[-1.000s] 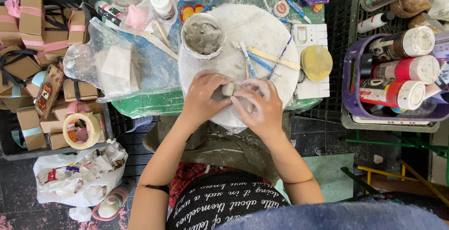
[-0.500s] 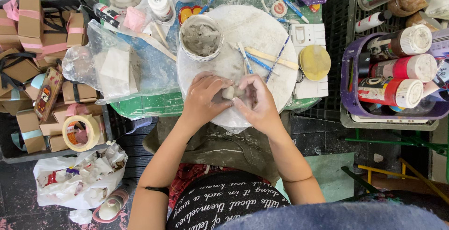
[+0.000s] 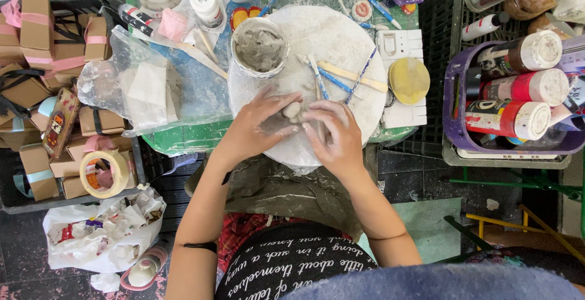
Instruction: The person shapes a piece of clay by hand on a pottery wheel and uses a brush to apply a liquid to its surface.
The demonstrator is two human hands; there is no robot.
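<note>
I see both hands meeting over a small pale grey lump of clay [image 3: 292,111], which sits on the round white clay-smeared board [image 3: 341,38] at the middle of the green worktop [image 3: 183,138]. My left hand [image 3: 259,126] comes in from seven o'clock of the lump, its fingers spread and curved, the fingertips [image 3: 281,97] touching the clay's left side. My right hand [image 3: 335,135] lies at four o'clock of it, its grip loosely curled, fingertips [image 3: 312,116] pressed against the clay's right edge; I cannot tell whether either hand truly pinches the lump or only presses it

At eleven o'clock of the clay stands a round white tub of grey slip [image 3: 260,47]. At one o'clock lie blue-handled modelling tools [image 3: 326,80] and a flat wooden stick [image 3: 353,75], touching the board. Further out at two o'clock rests a yellow round sponge [image 3: 409,79]. At nine o'clock a clear plastic bag holding a pale clay block [image 3: 143,89] lies on the worktop. Well apart at three o'clock, paint bottles with white caps [image 3: 518,86] lie in a purple basket [image 3: 454,123]
</note>
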